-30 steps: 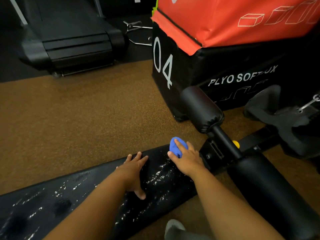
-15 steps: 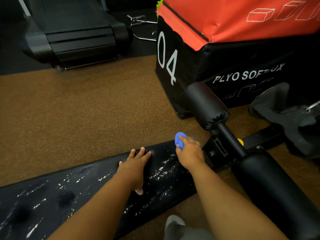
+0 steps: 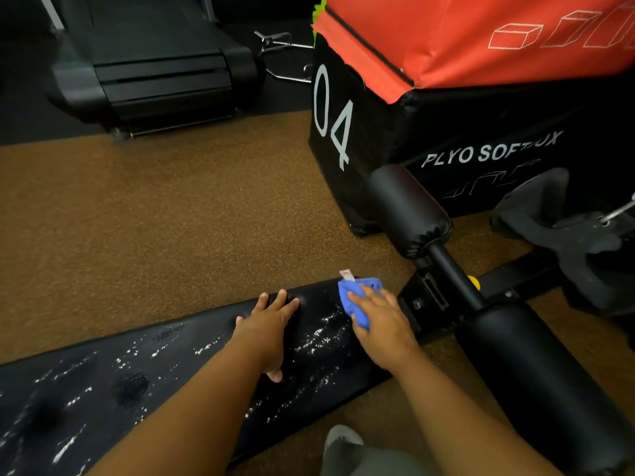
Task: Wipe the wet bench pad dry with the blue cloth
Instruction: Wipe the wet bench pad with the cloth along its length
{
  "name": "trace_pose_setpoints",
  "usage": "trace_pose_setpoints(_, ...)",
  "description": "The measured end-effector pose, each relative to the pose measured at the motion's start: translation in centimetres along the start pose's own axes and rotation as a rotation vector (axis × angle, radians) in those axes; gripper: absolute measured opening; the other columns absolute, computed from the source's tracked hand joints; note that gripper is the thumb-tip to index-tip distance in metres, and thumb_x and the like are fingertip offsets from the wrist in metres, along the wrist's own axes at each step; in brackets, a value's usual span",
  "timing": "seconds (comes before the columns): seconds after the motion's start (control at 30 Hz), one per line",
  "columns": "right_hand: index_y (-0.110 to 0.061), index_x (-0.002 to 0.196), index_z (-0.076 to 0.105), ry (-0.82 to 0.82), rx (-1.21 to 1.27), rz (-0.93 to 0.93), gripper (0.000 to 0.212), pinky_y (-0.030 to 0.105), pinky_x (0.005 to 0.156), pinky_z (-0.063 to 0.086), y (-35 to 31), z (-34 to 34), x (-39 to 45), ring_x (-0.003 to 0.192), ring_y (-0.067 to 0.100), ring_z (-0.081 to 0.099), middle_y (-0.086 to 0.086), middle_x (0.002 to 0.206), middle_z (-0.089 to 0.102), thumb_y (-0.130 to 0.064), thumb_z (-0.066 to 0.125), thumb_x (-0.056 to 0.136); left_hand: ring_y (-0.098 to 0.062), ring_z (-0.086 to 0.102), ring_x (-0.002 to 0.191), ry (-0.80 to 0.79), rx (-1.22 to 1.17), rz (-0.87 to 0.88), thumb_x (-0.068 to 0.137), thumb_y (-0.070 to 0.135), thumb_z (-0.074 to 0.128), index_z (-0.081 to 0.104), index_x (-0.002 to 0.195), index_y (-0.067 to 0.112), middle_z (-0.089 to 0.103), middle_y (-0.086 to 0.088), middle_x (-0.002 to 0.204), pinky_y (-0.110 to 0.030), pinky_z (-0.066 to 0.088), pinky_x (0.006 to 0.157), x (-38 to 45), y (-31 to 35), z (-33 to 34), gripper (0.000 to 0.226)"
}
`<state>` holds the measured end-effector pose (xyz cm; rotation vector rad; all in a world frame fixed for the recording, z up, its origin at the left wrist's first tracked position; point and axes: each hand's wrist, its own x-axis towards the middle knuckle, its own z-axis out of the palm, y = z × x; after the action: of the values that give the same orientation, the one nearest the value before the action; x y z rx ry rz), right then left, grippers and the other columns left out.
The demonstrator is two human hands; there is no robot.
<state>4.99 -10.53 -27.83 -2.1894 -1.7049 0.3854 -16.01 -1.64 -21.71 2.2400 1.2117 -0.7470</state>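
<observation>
Your right hand (image 3: 381, 324) presses the bunched blue cloth (image 3: 357, 300) onto the wet black padded bench pad (image 3: 319, 341), fingers curled over it; your left hand (image 3: 271, 324) lies flat, fingers straight, steadying it.

Under the right hand (image 3: 379, 329), most of the blue cloth (image 3: 354, 300) hidden; only its far and left parts visible, with a small white tag too small to read. Beneath the left hand (image 3: 266, 333), palm contact with the bench pad (image 3: 103, 400) hidden. Left of that hand, pad cut off by the left and bottom edges. Far right of the right hand, black plyo box (image 3: 481, 132) lettering partly unreadable, "PLYO SOF" clear, remainder creased. Near the right forearm, a grey shoe (image 3: 342, 438), mostly covered.
</observation>
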Motion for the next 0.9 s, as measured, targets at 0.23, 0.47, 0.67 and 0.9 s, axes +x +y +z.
trace_pose_setpoints(0.23,-0.021,0.135,0.048,0.08,-0.015,0.179,0.048,0.03,0.112,0.023,-1.0,-0.1,0.0,0.135,0.027,0.028,0.002,0.148,0.038,-0.021,0.055,0.088,-0.025,-0.02,0.144,0.003,-0.002,-0.011,0.061,0.02,0.088,-0.01,0.149,0.034,-0.023,0.011,0.156,-0.066,0.013,0.109,0.0,0.0,0.1,0.132)
trace_pose_setpoints(0.47,-0.025,0.131,0.052,0.017,-0.013,0.088,0.049,0.03,0.107,0.031,2.7,-0.8,-3.1,0.129,0.024,0.037,-0.002,0.144,0.044,-0.02,0.059,0.083,-0.026,-0.02,0.144,0.006,0.007,-0.008,0.061,0.021,0.087,-0.011,0.149,0.034,-0.024,0.01,0.156,-0.066,0.013,0.109,0.2,0.1,0.1,0.132)
trace_pose_setpoints(0.67,-0.022,0.132,0.053,0.027,0.009,0.013,0.049,0.029,0.108,0.027,-0.2,-0.1,-4.4,0.132,0.026,0.033,-0.001,0.144,0.044,-0.018,0.061,0.083,-0.026,-0.021,0.144,0.01,0.003,-0.009,0.061,0.02,0.087,-0.011,0.149,0.034,-0.024,0.01,0.156,-0.067,0.013,0.109,0.3,0.1,0.2,0.132)
trace_pose_setpoints(0.9,-0.027,0.133,0.051,0.081,0.033,0.148,0.05,0.034,0.11,0.03,-0.1,-0.1,-4.3,0.134,0.022,0.029,-0.004,0.146,0.039,-0.017,0.058,0.085,-0.026,-0.021,0.144,0.012,-0.002,-0.006,0.061,0.02,0.087,-0.01,0.149,0.034,-0.023,0.01,0.156,-0.067,0.013,0.109,0.2,0.1,0.2,0.132)
